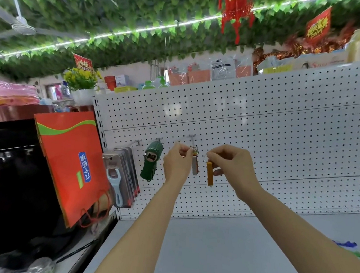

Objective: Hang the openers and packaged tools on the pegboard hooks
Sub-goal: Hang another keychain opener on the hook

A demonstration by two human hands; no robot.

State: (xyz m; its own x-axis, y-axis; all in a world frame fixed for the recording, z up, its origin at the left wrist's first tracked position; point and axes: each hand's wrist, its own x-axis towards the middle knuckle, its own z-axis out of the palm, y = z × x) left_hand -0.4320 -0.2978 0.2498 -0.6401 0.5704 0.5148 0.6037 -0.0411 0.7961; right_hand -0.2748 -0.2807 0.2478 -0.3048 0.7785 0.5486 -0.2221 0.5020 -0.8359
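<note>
Pegboard (282, 126) fills the wall ahead, white and dotted with holes, and everything here sits in relation to it. Three hooks show on it in a row. On the leftmost hangs a stack of packaged tools (121, 175), carded openers in blister packs; I cannot count the cards, only the front one with its pale blue handle. On the middle hook hangs one green opener (151, 161), shaped rather like a cactus. On the third hook (192, 138) hangs a cluster of keyring openers (195, 162), silver in front with at least one more behind; the exact number is unclear.

Two hands are raised in front of the board. The left hand (177, 161) has its fingers curled, pinching at the ring of the cluster on the third hook. The right hand (230, 161) pinches the ring of one gold opener (209, 173), which dangles just right of the cluster, apart from the board and not on any hook.

Below the pegboard runs a pale grey shelf (219, 256); something blue and green lies at its far right edge, too blurred to name. Left of the board leans one orange paper bag (70, 162) with red cord handles, against a dark cabinet. Above the board, boxes and packets line the top, and green leaf garlands with one light strip cover the ceiling, red ornaments hanging among them.
</note>
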